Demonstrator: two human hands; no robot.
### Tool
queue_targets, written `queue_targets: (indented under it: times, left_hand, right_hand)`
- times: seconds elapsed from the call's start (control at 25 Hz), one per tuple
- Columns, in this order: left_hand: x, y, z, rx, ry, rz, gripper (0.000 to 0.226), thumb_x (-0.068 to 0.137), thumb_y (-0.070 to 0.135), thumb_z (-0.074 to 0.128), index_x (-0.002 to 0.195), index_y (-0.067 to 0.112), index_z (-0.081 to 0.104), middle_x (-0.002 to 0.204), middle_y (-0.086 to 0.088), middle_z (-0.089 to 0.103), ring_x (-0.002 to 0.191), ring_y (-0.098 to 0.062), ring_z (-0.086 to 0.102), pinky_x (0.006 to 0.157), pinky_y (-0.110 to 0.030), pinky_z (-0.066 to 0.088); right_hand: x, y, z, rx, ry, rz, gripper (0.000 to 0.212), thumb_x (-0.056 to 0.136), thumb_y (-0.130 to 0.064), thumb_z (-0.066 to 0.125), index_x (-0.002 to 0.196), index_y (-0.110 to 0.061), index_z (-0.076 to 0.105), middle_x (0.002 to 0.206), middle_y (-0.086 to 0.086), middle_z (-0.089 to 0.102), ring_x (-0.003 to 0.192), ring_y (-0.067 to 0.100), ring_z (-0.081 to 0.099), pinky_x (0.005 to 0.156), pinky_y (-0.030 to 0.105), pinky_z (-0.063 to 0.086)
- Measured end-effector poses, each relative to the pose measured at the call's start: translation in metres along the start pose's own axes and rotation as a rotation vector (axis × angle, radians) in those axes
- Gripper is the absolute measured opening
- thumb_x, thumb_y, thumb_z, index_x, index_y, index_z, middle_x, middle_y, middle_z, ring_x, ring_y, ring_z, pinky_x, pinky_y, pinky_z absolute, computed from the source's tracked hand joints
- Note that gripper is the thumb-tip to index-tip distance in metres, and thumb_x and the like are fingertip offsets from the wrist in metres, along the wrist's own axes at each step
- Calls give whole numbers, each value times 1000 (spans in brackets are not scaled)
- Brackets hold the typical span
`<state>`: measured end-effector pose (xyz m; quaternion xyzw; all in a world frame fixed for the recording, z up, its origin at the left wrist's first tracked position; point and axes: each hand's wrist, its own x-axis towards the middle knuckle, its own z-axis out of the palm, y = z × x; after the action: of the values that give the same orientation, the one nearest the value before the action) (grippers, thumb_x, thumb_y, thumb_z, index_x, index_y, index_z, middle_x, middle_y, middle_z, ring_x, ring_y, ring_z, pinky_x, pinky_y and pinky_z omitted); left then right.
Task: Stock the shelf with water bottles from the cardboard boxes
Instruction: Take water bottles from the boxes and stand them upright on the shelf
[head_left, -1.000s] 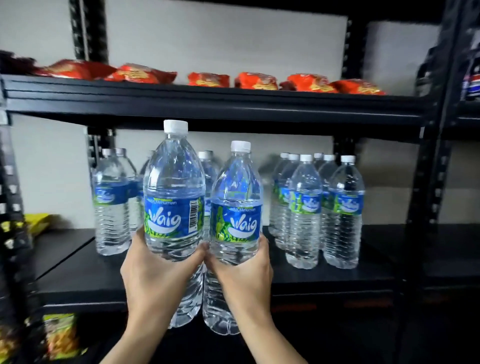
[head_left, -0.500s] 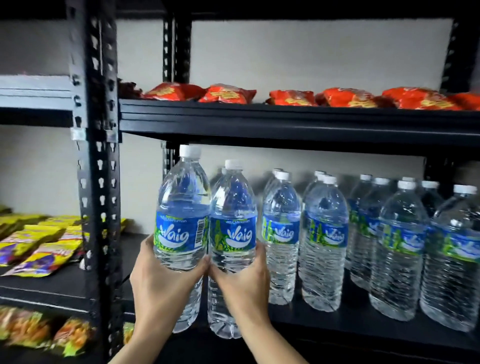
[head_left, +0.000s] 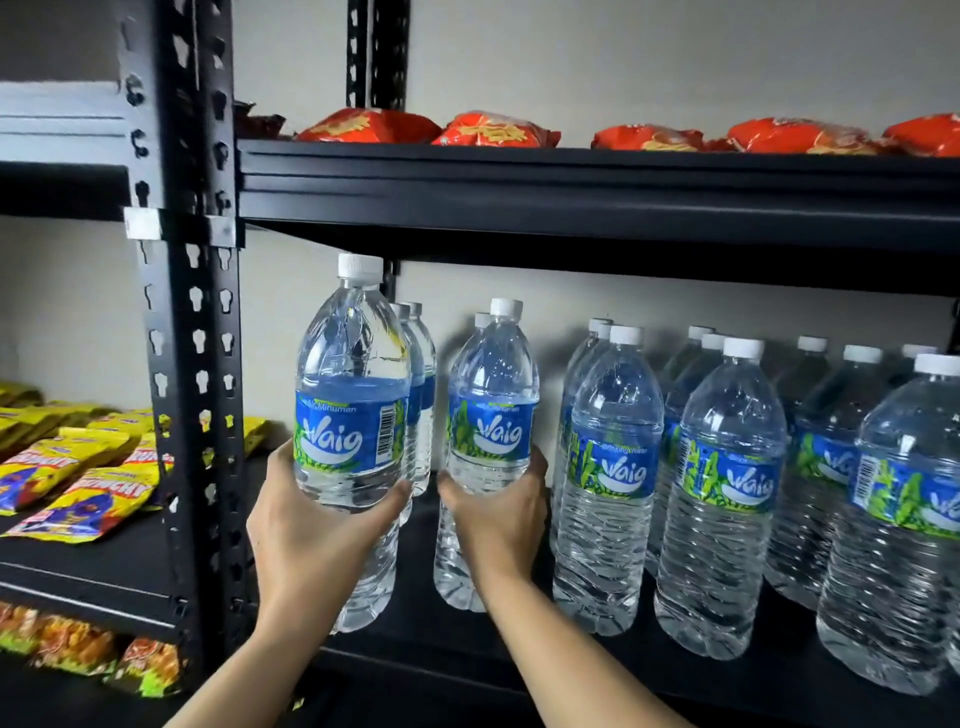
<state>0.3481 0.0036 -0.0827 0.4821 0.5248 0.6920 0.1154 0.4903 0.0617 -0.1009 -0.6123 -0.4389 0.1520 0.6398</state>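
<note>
My left hand (head_left: 311, 530) grips a clear water bottle (head_left: 350, 395) with a blue label and white cap, held upright in front of the black shelf's (head_left: 519, 644) left end. My right hand (head_left: 496, 512) grips a second, identical bottle (head_left: 491, 415), its base over the shelf board beside the standing rows. Several more bottles (head_left: 722, 493) stand in rows to the right on the shelf, and two (head_left: 421, 395) stand at the back left behind my left bottle. No cardboard box is in view.
A black perforated upright post (head_left: 192, 364) stands just left of my left hand. The shelf above (head_left: 571, 182) carries red snack packets (head_left: 493, 130). Yellow snack packets (head_left: 78, 478) lie on the neighbouring shelf at left, with more packets (head_left: 78, 644) below.
The view has shifted left and closer to the shelf. My two hands have moved apart, and the right bottle has gone forward onto the shelf beside the rows.
</note>
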Motion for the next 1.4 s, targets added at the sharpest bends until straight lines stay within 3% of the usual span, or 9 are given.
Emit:
queue_targets:
  times: [0.16,0.24,0.36,0.56,0.64,0.72,0.92,1.12,1.4]
  left_hand:
    - [-4,0,8,-6,-35,9,78,54,38,94,118,22,53,96,9,60,92,-9,52,83,-26,39]
    - [-8,0,9,-13,-29,3,81,51,41,95,119,23,53,99,7,64,92,-12,59,82,-28,43]
    - [-12,-3,12,10,-9,3,85,50,43,95,121,22,53,104,4,66,99,-16,61,86,-33,48]
    - [-12,4,19,-27,-29,-30,85,51,37,95,123,23,52,102,4,63,96,-14,55,85,-32,43]
    - [-11,11,22,-41,-32,-48,87,50,37,95,124,22,51,100,3,62,99,-18,57,89,-36,45]
    - [-11,16,25,-41,-31,-49,88,49,38,96,124,23,51,99,3,61,102,-22,59,91,-38,45]
    - [-11,16,27,-33,-28,-31,90,49,38,96,125,24,51,103,3,63,105,-22,59,94,-39,46]
    - [-7,9,22,-18,-30,-27,93,49,44,95,127,23,50,108,3,64,107,-21,60,95,-40,47]
    - [-4,7,18,-40,-20,15,80,54,36,95,120,25,51,99,8,57,96,-12,50,85,-31,40]
  right_hand:
    - [-7,18,6,38,3,-133,84,57,-49,84,127,-35,40,111,-12,61,104,15,60,91,34,50]
    - [-9,19,4,69,-10,-163,88,62,-48,86,134,-32,39,111,-23,52,106,7,53,95,27,44]
    - [-14,30,3,20,-76,-173,109,61,-58,84,147,-20,31,127,-17,37,124,4,39,109,23,31]
    - [-17,52,-11,-11,-285,-60,95,49,-45,80,134,-35,39,122,-15,53,114,6,56,99,31,49]
    - [-17,53,-15,-23,-352,-61,102,49,-48,77,140,-31,33,132,-12,46,122,9,50,104,31,44]
    - [-15,53,-13,-30,-342,-52,112,48,-55,75,146,-29,28,144,-7,36,135,14,39,113,36,36]
    - [-23,51,0,41,-225,-85,101,49,-51,78,139,-33,36,133,-11,42,129,10,41,112,35,36]
    - [-22,66,1,22,-300,-76,113,48,-51,79,146,-34,26,143,-6,33,140,14,27,117,42,29]
    - [-20,75,-2,-56,-266,-81,101,40,-52,83,133,-44,43,128,-15,43,126,11,43,104,39,46]
